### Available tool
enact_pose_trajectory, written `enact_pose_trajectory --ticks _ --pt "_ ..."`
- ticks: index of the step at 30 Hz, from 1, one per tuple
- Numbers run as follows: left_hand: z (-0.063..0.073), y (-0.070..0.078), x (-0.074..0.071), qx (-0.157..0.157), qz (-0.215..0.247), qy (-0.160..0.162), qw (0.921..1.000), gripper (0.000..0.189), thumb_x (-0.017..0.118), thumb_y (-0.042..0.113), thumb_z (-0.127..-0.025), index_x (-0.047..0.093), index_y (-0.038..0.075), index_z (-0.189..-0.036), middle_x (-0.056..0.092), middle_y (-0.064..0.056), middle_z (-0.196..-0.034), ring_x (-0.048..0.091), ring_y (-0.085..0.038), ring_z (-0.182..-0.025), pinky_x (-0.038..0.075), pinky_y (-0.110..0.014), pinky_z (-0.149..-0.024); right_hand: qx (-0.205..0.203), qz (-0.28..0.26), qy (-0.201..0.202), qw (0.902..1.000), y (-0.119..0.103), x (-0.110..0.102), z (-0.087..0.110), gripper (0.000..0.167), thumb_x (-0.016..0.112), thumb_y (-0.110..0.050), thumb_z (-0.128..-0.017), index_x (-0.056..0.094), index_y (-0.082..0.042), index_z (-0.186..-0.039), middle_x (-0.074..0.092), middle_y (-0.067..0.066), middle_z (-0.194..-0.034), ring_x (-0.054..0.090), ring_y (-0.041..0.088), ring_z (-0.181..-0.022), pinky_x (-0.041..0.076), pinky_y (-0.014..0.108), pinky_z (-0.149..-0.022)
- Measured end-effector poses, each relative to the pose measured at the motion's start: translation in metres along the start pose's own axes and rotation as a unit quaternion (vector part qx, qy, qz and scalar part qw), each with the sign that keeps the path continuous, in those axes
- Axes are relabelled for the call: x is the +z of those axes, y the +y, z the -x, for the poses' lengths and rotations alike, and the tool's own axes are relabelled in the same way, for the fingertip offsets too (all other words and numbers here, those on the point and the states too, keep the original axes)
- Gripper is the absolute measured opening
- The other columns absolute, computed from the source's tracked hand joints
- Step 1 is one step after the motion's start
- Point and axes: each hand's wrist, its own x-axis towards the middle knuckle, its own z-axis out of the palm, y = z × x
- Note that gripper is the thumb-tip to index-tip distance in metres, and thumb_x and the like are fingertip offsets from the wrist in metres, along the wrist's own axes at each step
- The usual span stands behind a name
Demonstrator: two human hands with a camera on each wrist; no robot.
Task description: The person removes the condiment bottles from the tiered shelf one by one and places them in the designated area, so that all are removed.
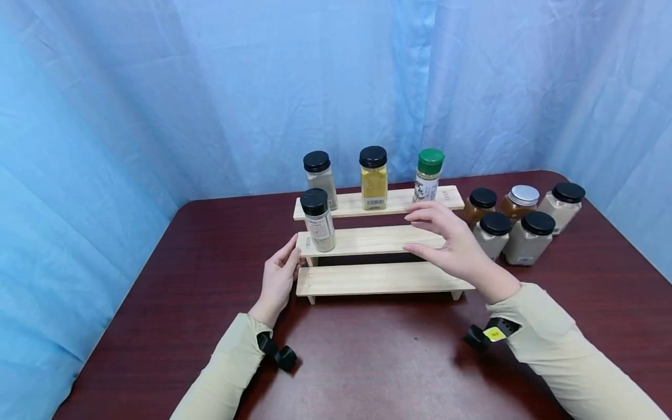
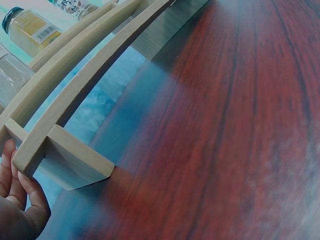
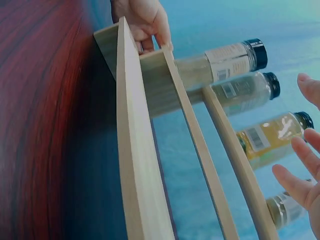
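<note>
silver-lidded jar (image 1: 521, 202) near rack (image 1: 383, 280), head view only

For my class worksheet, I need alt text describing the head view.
A person's left hand holds the left end of a three-tier wooden rack; the right hand hovers near its right end. Four jars stand on its upper two tiers, five more jars on the table at right.

At the left grip (image 1: 280, 274), the rack (image 1: 385, 280) is pale cream; the greyish jar (image 1: 320, 232) near that grip is black-lidded. Beyond the right grip (image 1: 446, 242), the yellow jar (image 1: 374, 188) is black-lidded, the white-labelled jar (image 1: 425, 186) green-lidded. To that grip's right, 5 jars (image 1: 527, 244): 4 black-lidded, 1 silver-lidded. Below both grips, the worktop (image 1: 367, 356) is dark red, black-streaked.
</note>
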Motion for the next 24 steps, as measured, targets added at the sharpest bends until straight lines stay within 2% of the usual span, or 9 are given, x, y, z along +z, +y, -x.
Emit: enact_pose_trajectory --ticks 4,9,15,24 --pt "-0.001 0.0 0.0 0.0 -0.004 -0.001 1.0 0.043 0.049 0.013 -0.099 0.045 0.011 -0.142 0.06 0.009 -0.093 0.055 -0.001 -0.074 0.039 -0.017 -0.06 0.006 -0.018 -0.005 0.9998 -0.001 0.009 -0.005 0.043 0.073 0.014 -0.072 0.057 0.007 -0.112 0.052 0.018 -0.122 0.05 0.003 -0.113 0.045 0.018 -0.094" --pt "0.0 0.0 0.0 0.0 -0.002 0.001 1.0 0.042 0.05 0.013 -0.099 0.046 0.012 -0.141 0.06 0.011 -0.093 0.055 -0.001 -0.074 0.039 -0.017 -0.061 0.01 -0.047 -0.012 0.9988 -0.004 0.02 -0.017 0.046 0.073 0.013 -0.073 0.055 0.008 -0.116 0.051 0.021 -0.123 0.055 0.016 -0.112 0.047 0.025 -0.094" --pt "-0.001 0.0 0.001 0.002 0.0 -0.001 1.0 0.043 0.049 0.012 -0.099 0.045 0.009 -0.141 0.059 0.011 -0.081 0.053 -0.002 -0.071 0.037 -0.019 -0.059 0.025 -0.063 -0.033 0.9971 -0.01 0.032 -0.032 0.056 0.073 0.01 -0.075 0.05 0.007 -0.126 0.049 0.019 -0.128 0.054 0.029 -0.114 0.047 0.033 -0.096" --pt "-0.001 0.001 0.0 -0.003 0.001 0.002 1.0 0.043 0.049 0.012 -0.099 0.045 0.009 -0.141 0.059 0.011 -0.076 0.053 -0.003 -0.07 0.037 -0.017 -0.058 0.042 -0.043 -0.076 0.9953 -0.019 0.053 -0.054 0.063 0.075 -0.003 -0.079 0.047 -0.003 -0.135 0.045 0.015 -0.133 0.048 0.029 -0.121 0.043 0.042 -0.101"
